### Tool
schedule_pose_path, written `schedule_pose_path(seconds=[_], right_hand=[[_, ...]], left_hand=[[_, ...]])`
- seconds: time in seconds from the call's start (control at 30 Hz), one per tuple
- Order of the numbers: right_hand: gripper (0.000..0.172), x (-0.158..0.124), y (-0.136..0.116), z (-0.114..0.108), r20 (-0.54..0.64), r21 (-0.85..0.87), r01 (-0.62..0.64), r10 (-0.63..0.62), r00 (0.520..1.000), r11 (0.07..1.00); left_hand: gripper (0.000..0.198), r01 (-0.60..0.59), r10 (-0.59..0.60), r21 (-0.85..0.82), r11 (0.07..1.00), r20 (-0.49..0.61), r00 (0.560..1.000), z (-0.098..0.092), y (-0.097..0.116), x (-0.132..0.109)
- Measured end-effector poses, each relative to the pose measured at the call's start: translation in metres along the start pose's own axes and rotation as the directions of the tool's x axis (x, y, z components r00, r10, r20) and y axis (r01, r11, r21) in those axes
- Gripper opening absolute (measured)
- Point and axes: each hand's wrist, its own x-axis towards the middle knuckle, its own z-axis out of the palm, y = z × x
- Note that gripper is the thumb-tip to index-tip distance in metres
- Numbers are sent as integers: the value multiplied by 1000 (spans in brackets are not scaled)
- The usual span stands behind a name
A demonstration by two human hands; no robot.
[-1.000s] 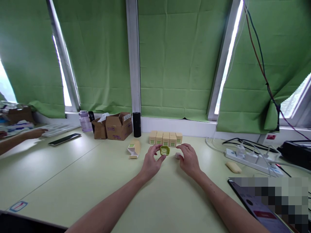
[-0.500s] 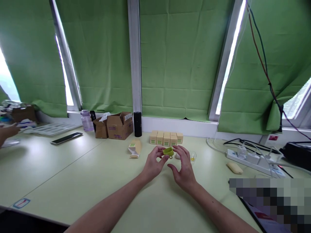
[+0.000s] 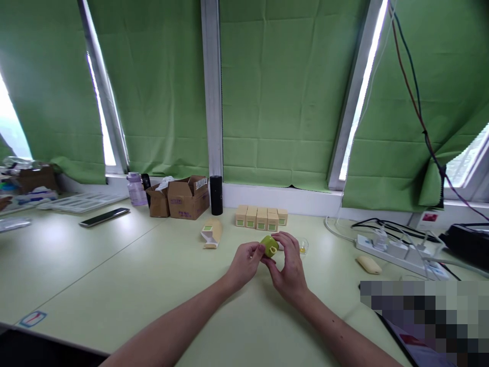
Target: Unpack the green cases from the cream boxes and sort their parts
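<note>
Green blinds [image 3: 282, 92] hang across the windows ahead of me, and below them spreads the pale table [image 3: 114, 280]. Two brown cartons [image 3: 189, 200] stand at the back, left of centre, with a black flask [image 3: 216, 196] just beside the larger one. A power strip [image 3: 399, 257] lies to my right, plugs and wires in it; a phone [image 3: 105, 217] lies well off to the left. My left hand [image 3: 243, 267] and right hand [image 3: 290, 265] are both drawn in narrow on one small thing. Beyond them, little boxes [image 3: 262, 219] stand grouped, an open box [image 3: 212, 233] to their left. The green case [image 3: 269, 243] is between my hands, above the table — left thumb on its near side, right fingers at its top, right thumb below. A clear cup [image 3: 304, 246] sits just right of my right hand. The case's ring [image 3: 273, 250] faces me.
</note>
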Motion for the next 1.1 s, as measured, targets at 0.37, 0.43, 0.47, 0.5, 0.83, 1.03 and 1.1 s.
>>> schedule_pose_path(seconds=[0.37,0.43,0.47,0.5,0.83,1.03,1.1], right_hand=[[36,4,-1,-7,11,41,-58,58,998,997],[35,4,-1,-8,17,45,-65,65,998,997],[34,5,-1,-9,21,47,-70,69,997,996],[33,5,-2,-10,24,51,-75,74,997,996],[39,2,2,-12,71,108,-134,127,989,985],[42,1,4,-13,116,146,-162,145,983,976],[42,3,5,-13,120,149,-138,121,985,979]], left_hand=[[48,-170,189,300,939,-34,981,-9,-2,2],[36,-164,203,312,936,-97,974,-10,-5,3],[32,-160,207,313,936,-123,970,-11,-6,4],[29,-163,217,320,933,-139,966,-11,-6,4],[25,-302,396,482,823,-105,912,-8,7,-1],[16,-349,435,505,789,-59,898,-9,9,-1],[15,-357,434,499,789,-44,900,-9,8,-1]])
